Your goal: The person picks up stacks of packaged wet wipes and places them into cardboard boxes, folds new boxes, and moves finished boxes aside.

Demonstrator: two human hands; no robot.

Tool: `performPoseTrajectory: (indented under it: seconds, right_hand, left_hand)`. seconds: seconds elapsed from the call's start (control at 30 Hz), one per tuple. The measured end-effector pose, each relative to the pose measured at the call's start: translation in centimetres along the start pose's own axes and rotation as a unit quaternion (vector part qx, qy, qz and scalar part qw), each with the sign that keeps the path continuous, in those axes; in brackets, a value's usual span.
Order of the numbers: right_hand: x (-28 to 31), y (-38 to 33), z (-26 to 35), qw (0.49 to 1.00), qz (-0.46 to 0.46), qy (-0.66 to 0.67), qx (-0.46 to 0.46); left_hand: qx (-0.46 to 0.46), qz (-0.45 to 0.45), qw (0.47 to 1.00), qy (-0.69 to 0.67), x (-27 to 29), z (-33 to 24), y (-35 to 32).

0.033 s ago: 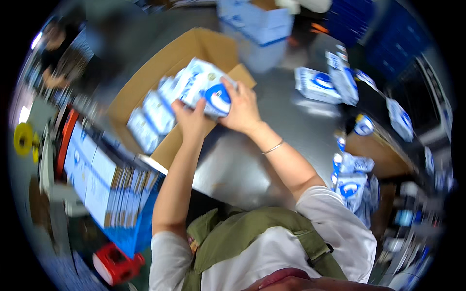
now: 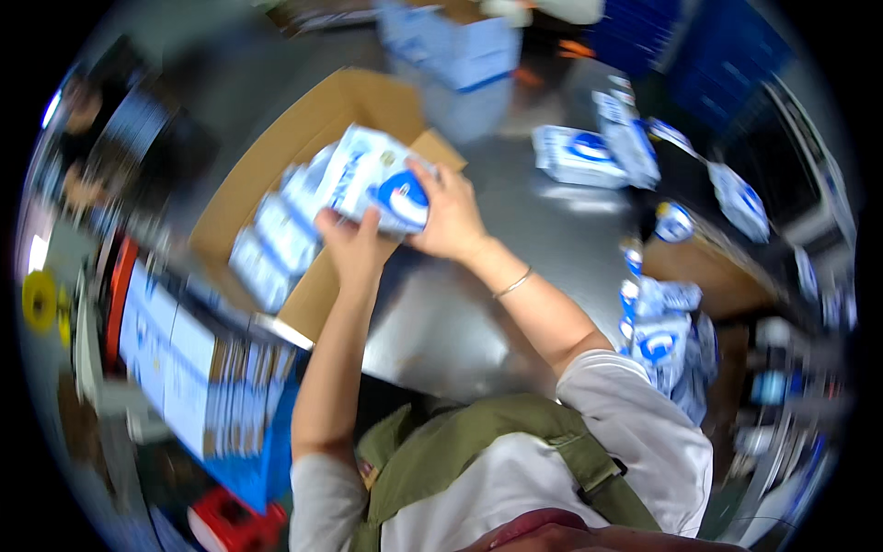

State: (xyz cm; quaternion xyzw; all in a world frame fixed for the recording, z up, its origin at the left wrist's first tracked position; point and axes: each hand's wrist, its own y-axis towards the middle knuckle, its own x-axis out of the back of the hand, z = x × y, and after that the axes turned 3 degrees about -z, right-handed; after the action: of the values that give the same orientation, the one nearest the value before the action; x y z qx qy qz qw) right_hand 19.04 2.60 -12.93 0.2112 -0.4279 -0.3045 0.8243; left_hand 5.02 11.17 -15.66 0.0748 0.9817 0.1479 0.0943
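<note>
Your left hand [image 2: 354,247] and right hand [image 2: 451,216] both grip the white-and-blue packet [image 2: 377,179] above the open cardboard box [image 2: 276,175]. Caution: it may snag on packets already inside and slip.

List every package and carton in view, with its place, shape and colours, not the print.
Held package: in both hands, over the carton; flat, white and blue.
Cardboard carton: open, brown, upper left; similar packs inside.
Loose package: on the grey table, upper right; white-blue.
Package pile: right edge; white-blue.
Flat printed sheets: lower left; blue-white stack.
</note>
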Motion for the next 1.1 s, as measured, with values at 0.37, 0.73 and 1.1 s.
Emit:
performPoseTrajectory:
  seconds: [0.37, 0.73, 1.1]
  right_hand:
    - [42.3, -20.4, 7.1, 0.675, -0.350, -0.649, 0.022]
    - [72.6, -57.2, 16.0, 0.407, -0.278, -0.447, -0.746]
    - [32.1, -15.2, -12.1, 0.909, -0.086, -0.389, -0.124]
  left_hand:
    - [-0.098, 0.807, 0.509, -0.284, -2.3, -21.7, -9.7]
    - [-0.200, 0.753, 0.354, -0.518, 1.2, -21.3, -12.6]
    - [-0.143, 0.773, 0.456, -0.418, 2.4, -21.0, -11.4]
